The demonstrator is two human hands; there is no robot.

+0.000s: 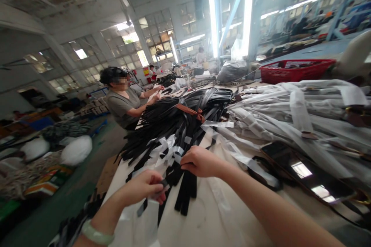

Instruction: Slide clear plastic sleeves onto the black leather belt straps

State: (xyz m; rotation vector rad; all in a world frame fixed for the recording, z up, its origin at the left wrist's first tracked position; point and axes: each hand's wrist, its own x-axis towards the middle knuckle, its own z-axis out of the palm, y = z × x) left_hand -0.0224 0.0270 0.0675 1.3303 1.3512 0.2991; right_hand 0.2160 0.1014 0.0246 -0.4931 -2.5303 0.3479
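Observation:
A heap of black straps with white plastic sleeves on many of them lies across a white-covered worktable, tied by a tan band. My right hand grips several strap ends at the near edge of the heap. My left hand, wearing a pale green bangle, pinches a short black strap between fingers and thumb. Long black strap ends hang toward me between my hands.
A co-worker stands at the table's far left, both hands on the heap. Plastic-wrapped white bundles fill the right side, beside a glossy dark panel. A red basket sits behind them. Large white sacks lie on the floor left.

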